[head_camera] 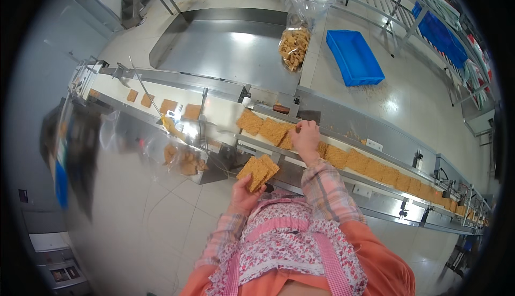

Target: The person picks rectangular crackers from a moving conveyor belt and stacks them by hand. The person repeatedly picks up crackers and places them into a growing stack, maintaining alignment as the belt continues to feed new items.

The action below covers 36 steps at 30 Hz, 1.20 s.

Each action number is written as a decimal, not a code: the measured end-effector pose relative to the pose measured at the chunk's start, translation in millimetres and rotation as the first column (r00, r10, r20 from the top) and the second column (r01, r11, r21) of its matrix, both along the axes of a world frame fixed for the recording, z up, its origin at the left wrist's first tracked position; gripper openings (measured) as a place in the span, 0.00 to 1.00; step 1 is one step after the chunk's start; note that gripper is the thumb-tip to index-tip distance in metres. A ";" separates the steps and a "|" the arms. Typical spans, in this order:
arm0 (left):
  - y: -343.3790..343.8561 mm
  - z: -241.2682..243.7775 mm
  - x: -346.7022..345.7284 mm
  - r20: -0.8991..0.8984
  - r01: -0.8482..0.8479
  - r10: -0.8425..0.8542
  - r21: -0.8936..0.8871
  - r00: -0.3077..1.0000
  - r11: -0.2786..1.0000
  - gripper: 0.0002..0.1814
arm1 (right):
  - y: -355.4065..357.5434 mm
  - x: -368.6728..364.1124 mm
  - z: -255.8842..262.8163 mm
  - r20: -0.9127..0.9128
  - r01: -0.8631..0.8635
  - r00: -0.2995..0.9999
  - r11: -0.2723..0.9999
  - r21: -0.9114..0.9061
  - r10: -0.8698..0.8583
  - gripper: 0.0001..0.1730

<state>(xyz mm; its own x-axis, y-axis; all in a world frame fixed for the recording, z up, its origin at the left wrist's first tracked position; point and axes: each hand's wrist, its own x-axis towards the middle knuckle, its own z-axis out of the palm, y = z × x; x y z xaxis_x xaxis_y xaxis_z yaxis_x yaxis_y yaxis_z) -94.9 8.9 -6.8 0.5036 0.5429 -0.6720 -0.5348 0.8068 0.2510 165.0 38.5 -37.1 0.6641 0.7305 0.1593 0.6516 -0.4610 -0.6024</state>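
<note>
My left hand [246, 194] grips a small stack of square golden-brown crispy pieces [258, 170] in front of my apron, on the near side of the conveyor. Over the white conveyor belt [225, 113] my right hand [306, 140] reaches down, its fingertips on the row of pieces; whether they pinch one is hard to tell. Left of that hand lie several overlapping pieces [272, 130], and a long row of the same pieces [364, 164] runs off to the right. Farther left on the belt, smaller pieces [169, 105] lie spaced apart.
Beyond the belt stands a steel tray table [225, 46] with a clear bag of broken pieces [295, 46] at its right edge. A blue plastic crate [356, 60] is on the floor. Another bag of pieces [185, 160] lies near side left. Metal rails edge the belt.
</note>
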 end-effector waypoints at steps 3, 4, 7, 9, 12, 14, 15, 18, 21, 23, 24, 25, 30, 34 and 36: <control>7.0 -1.7 8.1 -0.005 0.031 -0.031 -0.031 0.999 0.999 0.19 | -16.7 21.3 0.4 -0.348 0.084 0.934 0.996 0.005 -0.077 0.12; 9.0 -4.8 11.4 0.015 0.043 -0.043 -0.028 0.999 0.999 0.19 | -24.3 29.6 7.0 -0.448 0.102 0.888 0.994 -0.033 -0.106 0.13; 12.4 -10.1 22.0 0.061 0.085 -0.083 -0.023 0.995 0.996 0.18 | -74.1 41.7 29.5 -0.415 0.322 0.877 0.937 0.134 -0.242 0.14; 14.0 -14.5 29.7 0.086 0.133 -0.132 -0.015 0.988 0.991 0.18 | -105.9 55.5 23.4 -0.496 0.387 0.840 0.885 0.261 -0.221 0.15; 14.6 -18.0 42.5 0.091 0.231 -0.231 0.011 0.969 0.973 0.19 | -139.6 58.4 16.9 -0.540 0.419 0.818 0.849 0.323 -0.199 0.14; 11.5 -12.5 55.3 0.040 0.274 -0.273 -0.010 0.961 0.962 0.19 | -149.7 54.7 13.1 -0.562 0.429 0.804 0.844 0.321 -0.194 0.13; 10.9 -6.4 60.0 0.007 0.290 -0.290 -0.018 0.957 0.957 0.19 | -150.2 49.9 7.8 -0.584 0.440 0.789 0.840 0.319 -0.191 0.13; 8.2 3.6 73.8 -0.005 0.352 -0.351 0.012 0.936 0.936 0.19 | -159.8 50.7 0.8 -0.457 0.422 0.856 0.835 0.352 -0.240 0.12; 3.9 3.0 74.5 -0.010 0.365 -0.365 0.006 0.931 0.931 0.18 | -180.2 69.7 -5.0 -0.455 0.498 0.840 0.751 0.433 -0.295 0.11; 1.4 1.4 76.1 -0.008 0.349 -0.349 0.007 0.937 0.937 0.18 | -188.4 82.6 -9.0 -0.563 0.573 0.776 0.690 0.442 -0.283 0.11; -0.9 0.3 73.2 -0.014 0.340 -0.340 0.000 0.940 0.940 0.18 | -185.9 86.6 1.5 -0.636 0.607 0.726 0.679 0.413 -0.262 0.11; -3.4 1.1 71.9 -0.002 0.341 -0.341 0.008 0.940 0.940 0.18 | -181.2 89.5 15.0 -0.705 0.636 0.670 0.670 0.383 -0.232 0.11; -15.3 19.8 90.0 -0.039 0.359 -0.357 0.089 0.933 0.929 0.18 | -145.1 45.7 43.5 -0.773 0.231 0.622 0.914 0.333 0.124 0.10; -17.9 14.3 87.4 -0.018 0.313 -0.313 0.111 0.950 0.943 0.18 | -137.8 10.3 45.2 -0.865 0.171 0.464 0.938 0.302 0.194 0.10; -19.0 12.8 81.9 0.016 0.313 -0.317 0.118 0.948 0.942 0.18 | -136.7 8.1 42.0 -0.881 0.119 0.421 0.950 0.290 0.216 0.10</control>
<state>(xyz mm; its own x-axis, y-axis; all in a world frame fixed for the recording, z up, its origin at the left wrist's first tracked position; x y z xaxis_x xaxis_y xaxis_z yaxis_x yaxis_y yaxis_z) -13.0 -10.1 6.0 0.6827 0.4244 -0.5949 -0.2682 0.9028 0.3363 173.2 -98.2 4.9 0.5099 0.8010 -0.3138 -0.3222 -0.1604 -0.9330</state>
